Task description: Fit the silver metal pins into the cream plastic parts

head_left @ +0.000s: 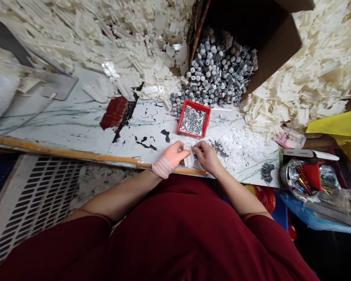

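White plastic part (188, 157) sits pinched between left hand (171, 158) and right hand (207, 157), close together above the bench (76, 128), just near of a red tray (187, 103) of foil pieces (193, 121).

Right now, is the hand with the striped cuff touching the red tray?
Apart: the head view shows a narrow strip of white tabletop between the left hand and the red tray.

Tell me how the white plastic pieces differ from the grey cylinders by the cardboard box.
The white plastic pieces are flat, angular strips, while the grey cylinders are short and stubby. The white pieces spread widely around the bench, while the grey cylinders form one heap at the mouth of the cardboard box. Both lie loose, in bulk.
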The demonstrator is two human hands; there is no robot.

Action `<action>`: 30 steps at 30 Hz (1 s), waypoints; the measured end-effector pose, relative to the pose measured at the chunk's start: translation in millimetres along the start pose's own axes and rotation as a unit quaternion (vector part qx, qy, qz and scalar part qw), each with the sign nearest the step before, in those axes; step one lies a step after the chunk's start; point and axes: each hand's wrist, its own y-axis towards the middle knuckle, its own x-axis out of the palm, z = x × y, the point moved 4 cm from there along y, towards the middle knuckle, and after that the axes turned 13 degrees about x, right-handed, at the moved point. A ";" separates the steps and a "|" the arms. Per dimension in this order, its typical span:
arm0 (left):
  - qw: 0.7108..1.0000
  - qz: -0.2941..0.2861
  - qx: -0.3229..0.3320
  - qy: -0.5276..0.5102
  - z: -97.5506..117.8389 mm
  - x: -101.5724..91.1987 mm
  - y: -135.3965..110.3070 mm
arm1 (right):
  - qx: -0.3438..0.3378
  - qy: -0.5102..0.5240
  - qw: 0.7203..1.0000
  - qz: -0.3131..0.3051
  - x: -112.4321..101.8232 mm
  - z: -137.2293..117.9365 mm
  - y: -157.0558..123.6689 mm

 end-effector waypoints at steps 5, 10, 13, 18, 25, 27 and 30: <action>1.000 -0.011 0.011 0.008 2.6 0.0 -0.1 | 0.014 0.022 1.000 0.014 2.6 -0.2 -4.0; 1.000 -0.013 -0.001 0.014 7.2 1.1 -4.5 | 0.009 -0.060 0.997 0.046 3.0 -2.3 -5.5; 1.000 -0.021 0.003 0.002 6.1 2.1 -6.0 | 0.033 -0.010 0.999 0.010 6.3 2.8 -4.4; 1.000 -0.018 -0.010 0.006 0.8 3.1 -5.9 | 0.026 -0.037 0.997 0.060 8.9 5.7 -8.0; 1.000 -0.029 -0.006 -0.002 9.2 -0.7 -5.6 | 0.089 0.084 0.984 -0.132 0.9 24.0 5.4; 1.000 -0.014 -0.009 0.014 9.6 -5.4 -3.4 | 0.068 -0.005 0.996 -0.050 -8.1 30.2 10.5; 1.000 -0.007 -0.012 0.018 4.4 -9.8 -0.5 | 0.002 -0.183 0.982 0.038 -5.3 33.5 12.5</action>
